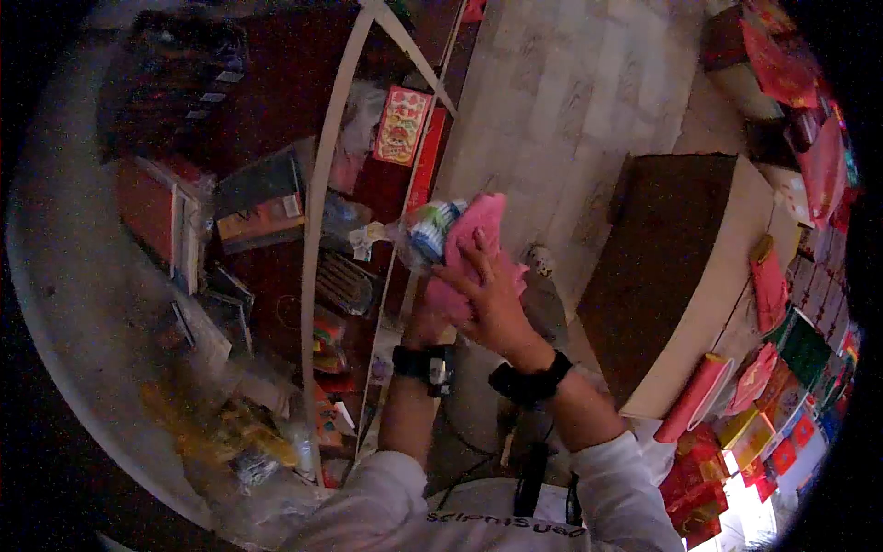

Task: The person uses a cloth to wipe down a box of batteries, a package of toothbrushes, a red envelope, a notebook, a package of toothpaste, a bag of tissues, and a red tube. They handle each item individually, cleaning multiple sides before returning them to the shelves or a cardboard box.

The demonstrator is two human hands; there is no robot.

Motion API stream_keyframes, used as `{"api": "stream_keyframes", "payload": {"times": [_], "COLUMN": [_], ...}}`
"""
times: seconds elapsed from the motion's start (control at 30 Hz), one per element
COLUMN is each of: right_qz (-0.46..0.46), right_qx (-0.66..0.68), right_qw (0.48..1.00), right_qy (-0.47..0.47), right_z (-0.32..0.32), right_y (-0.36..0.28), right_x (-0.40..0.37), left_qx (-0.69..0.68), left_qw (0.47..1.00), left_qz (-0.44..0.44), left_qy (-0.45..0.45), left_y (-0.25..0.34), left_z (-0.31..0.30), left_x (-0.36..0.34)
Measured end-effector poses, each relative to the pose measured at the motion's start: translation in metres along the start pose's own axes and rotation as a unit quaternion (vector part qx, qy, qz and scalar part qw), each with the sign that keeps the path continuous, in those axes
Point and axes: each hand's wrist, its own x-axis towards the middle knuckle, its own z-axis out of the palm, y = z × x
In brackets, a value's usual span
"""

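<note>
A pink cloth [478, 235] is bunched over a packet with blue and white stripes [430, 230], whose clear plastic wrap shows at the left. My right hand [492, 299] presses on the cloth from above, fingers slightly bent and parted. Under the cloth, my left hand [430, 317] supports the packet; its fingers are mostly hidden. Both wrists wear dark straps. Close to the left of the packet is a small white tag [367, 241] on the dark red shelf.
On the left a glass display case with a pale frame [324, 184] holds books, packets and a red sticker card [402, 126]. An open cardboard box [676, 276] stands on the right. Red packaged goods [708, 460] crowd the far right. Wood-look floor [570, 83] lies ahead.
</note>
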Motion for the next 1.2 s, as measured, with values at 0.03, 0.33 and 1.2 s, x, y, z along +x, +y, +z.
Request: {"api": "stream_keyframes", "payload": {"times": [0.03,0.33,1.2], "right_qz": [-0.001,0.245,0.109], "right_qx": [-0.001,0.254,0.160], "right_qw": [1.000,0.931,0.977], "right_qy": [0.002,-0.094,0.093], "right_z": [0.004,0.000,0.001], "right_y": [0.001,0.022,0.033], "right_x": [-0.002,-0.070,-0.051], "left_qx": [0.026,0.070,-0.085], "left_qw": [1.000,0.967,0.996], "left_qz": [0.007,-0.011,-0.003], "left_qy": [0.007,0.243,-0.036], "left_y": [0.000,-0.106,-0.044], "left_z": [0.003,-0.148,0.070], "left_x": [0.002,0.035,0.007]}}
